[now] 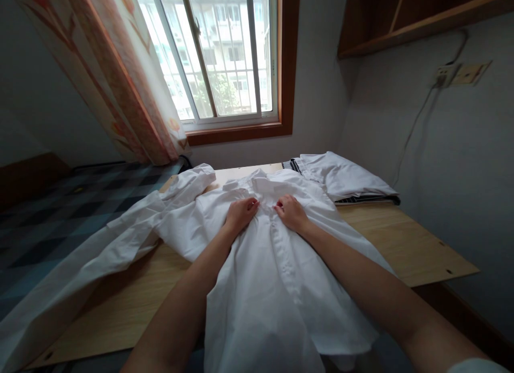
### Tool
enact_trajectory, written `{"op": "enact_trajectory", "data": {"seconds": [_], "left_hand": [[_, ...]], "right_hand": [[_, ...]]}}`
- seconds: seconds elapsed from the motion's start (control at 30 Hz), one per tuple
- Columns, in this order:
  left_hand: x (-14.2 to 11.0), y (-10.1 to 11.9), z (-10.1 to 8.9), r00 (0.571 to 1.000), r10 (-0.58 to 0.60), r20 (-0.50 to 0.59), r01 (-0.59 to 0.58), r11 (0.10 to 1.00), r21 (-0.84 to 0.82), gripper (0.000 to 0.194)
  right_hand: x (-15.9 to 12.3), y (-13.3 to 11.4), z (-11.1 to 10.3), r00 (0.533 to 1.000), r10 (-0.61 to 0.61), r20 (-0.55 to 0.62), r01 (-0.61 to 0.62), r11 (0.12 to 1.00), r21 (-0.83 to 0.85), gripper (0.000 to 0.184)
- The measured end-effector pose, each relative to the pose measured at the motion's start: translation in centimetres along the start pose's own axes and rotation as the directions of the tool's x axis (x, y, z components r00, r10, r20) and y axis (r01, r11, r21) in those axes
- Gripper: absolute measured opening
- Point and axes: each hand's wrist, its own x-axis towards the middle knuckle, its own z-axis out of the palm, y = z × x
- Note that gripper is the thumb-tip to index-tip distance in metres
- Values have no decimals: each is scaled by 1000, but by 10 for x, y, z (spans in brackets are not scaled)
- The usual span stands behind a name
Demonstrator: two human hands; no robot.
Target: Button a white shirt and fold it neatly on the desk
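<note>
A white long-sleeved shirt (257, 287) lies spread over a wooden board (385, 234), its collar toward the window and its lower part hanging over the near edge. One sleeve stretches far out to the left. My left hand (242, 212) pinches the shirt front just below the collar, on the left of the button strip. On the right of that strip, my right hand (289, 211) has its fingers closed on the cloth too. A small gap separates the two hands. Whether a button is between the fingers cannot be made out.
Folded white clothes (341, 175) with a dark striped piece under them rest at the board's far right. A checked bed cover (120, 193) lies to the left, below a flowered curtain (132, 84). A wooden shelf (421, 30) and a socket with a cord (445, 76) are on the right wall.
</note>
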Motion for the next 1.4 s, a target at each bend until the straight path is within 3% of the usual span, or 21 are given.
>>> {"op": "enact_trajectory", "data": {"seconds": [0.17,0.27,0.33,0.4,0.47,0.63,0.9,1.17,1.4], "left_hand": [[-11,18,-21,982,140,-130,-140,990,13,19],[-19,39,-32,968,248,29,-245,967,-71,18],[-24,50,-31,950,266,166,-252,963,-99,15],[-28,58,-25,951,233,201,-215,971,-106,11],[-31,61,-16,965,203,167,-180,973,-142,8],[-40,53,-9,978,154,142,-117,964,-241,16],[-35,33,-9,978,193,76,-160,936,-314,27],[-25,24,5,995,64,78,-20,882,-471,33],[-24,25,5,996,-15,88,57,867,-496,37]], "right_hand": [[5,8,1,992,36,-120,-21,992,124,12],[8,12,-1,981,47,-186,-10,981,196,11],[9,15,-2,974,69,-217,-19,974,224,11],[11,18,-5,966,90,-244,-31,971,237,10],[12,20,-7,959,103,-266,-38,971,236,10],[15,22,-8,958,103,-267,-51,980,194,10],[17,22,-7,949,107,-295,-84,993,88,13],[14,28,-9,948,176,-265,-167,984,58,13],[12,27,-9,952,202,-229,-193,979,60,16]]}}
